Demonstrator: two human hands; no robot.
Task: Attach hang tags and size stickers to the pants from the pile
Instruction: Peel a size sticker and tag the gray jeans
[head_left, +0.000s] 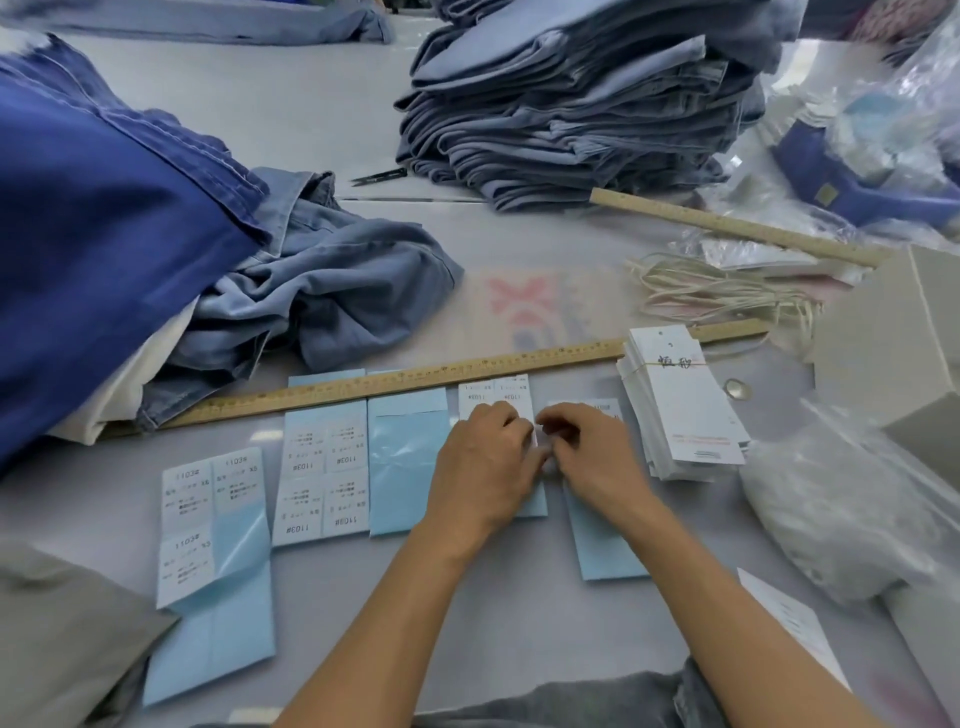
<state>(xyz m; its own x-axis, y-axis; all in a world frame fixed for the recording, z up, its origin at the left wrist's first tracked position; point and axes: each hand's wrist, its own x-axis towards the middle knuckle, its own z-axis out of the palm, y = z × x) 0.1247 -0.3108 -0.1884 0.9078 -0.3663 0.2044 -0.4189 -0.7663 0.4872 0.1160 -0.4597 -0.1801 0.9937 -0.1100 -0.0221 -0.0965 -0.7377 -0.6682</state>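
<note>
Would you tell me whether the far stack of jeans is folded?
Folded: the stack of jeans shows flat, even layers.

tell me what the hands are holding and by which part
Both the left hand and the right hand pinch at a small white sticker on a blue-backed sticker sheet; the exact part is hidden by the fingers.

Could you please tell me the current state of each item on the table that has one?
Left hand: fingers curled, pinching a sticker.
Right hand: curled at the same sticker.
Sticker sheets: flat, partly peeled.
Hang tags: stacked, bundled.
Folded pants: piled.
Loose pants: crumpled.
Snips: closed.
</note>
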